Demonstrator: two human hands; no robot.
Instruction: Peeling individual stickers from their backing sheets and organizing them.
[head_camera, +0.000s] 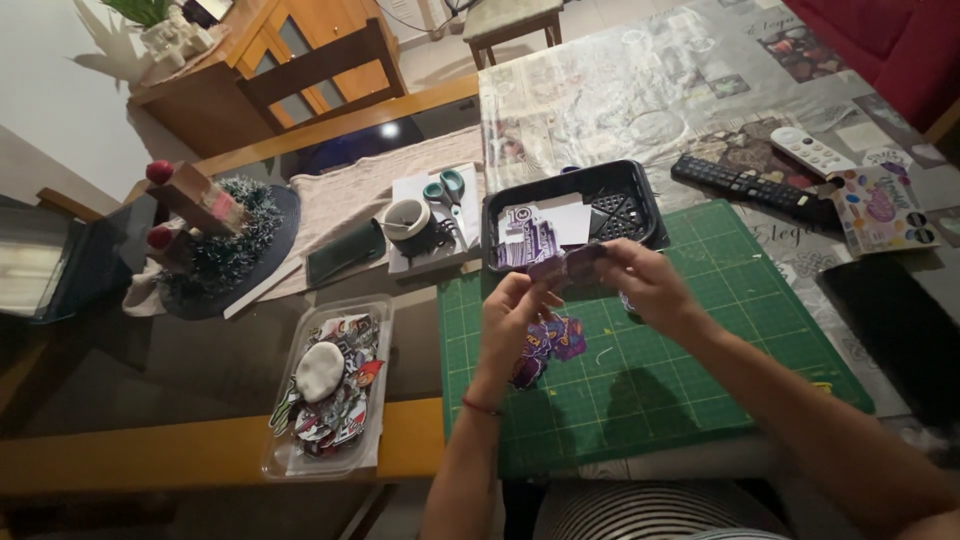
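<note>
Purple paper cutout (568, 263), flat, jagged-edged

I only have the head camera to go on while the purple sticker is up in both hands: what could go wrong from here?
1. The purple sticker is pinched between the left hand and the right hand; pulled apart, it might tear or crease.
2. It is held above the green cutting mat; if dropped, it could land among the purple cut-outs lying there.
3. The left elbow works close to the clear tray of cut-outs at the table edge; a nudge might tip it.
</note>
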